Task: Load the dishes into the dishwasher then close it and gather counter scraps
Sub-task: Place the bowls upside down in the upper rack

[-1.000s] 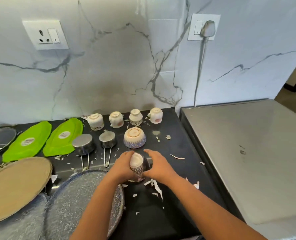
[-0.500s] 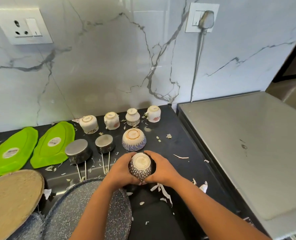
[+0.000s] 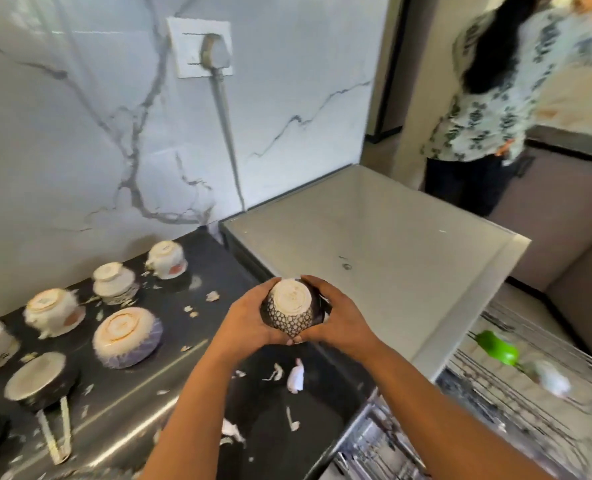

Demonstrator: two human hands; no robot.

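I hold an upside-down patterned bowl (image 3: 290,310) above the counter's right end, my left hand (image 3: 245,320) and my right hand (image 3: 339,317) cupped round its two sides. A second patterned bowl (image 3: 126,337) lies upside down on the black counter (image 3: 218,271). Behind it stand three upturned white cups (image 3: 167,259) (image 3: 113,280) (image 3: 53,310). White scraps (image 3: 295,375) lie scattered on the counter. At lower right the open dishwasher's wire rack (image 3: 529,407) shows, blurred, with a green item (image 3: 497,348) in it.
The dishwasher's grey top (image 3: 391,244) is level with the counter on the right. A small steel pan (image 3: 40,379) with a wire handle lies upside down at the left. A person in a patterned shirt (image 3: 488,109) stands beyond the dishwasher. A plugged socket (image 3: 202,46) is on the marble wall.
Both hands have lifted the bowl off the counter and carried it right. The view has swung right, and the dishwasher rack and a standing person have come into sight.
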